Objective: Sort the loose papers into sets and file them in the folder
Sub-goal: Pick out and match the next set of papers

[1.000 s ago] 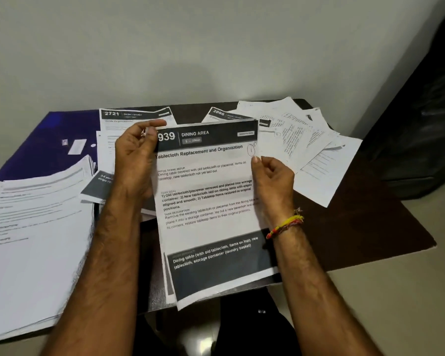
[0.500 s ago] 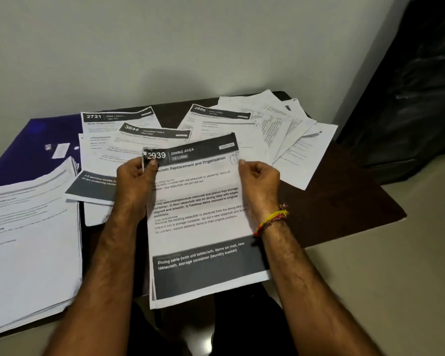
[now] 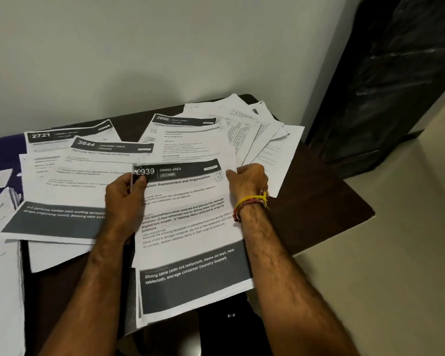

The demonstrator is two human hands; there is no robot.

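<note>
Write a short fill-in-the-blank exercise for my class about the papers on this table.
1. Both hands hold the sheet headed DINING ____.
2. The left hand grips that sheet's top ____ corner.
3. The sheet lying left of it is numbered ____.
4. The right hand has a ____ wrist thread.

Missing words: AREA; left; 3644; yellow

Both forearms are bare to the bottom of the view, with no sleeve showing, and the right hand (image 3: 248, 185) has a bracelet of twisted yellow and red thread (image 3: 250, 204) at its wrist, its loose ends sticking out, while the left hand (image 3: 122, 199) wears nothing.
</note>
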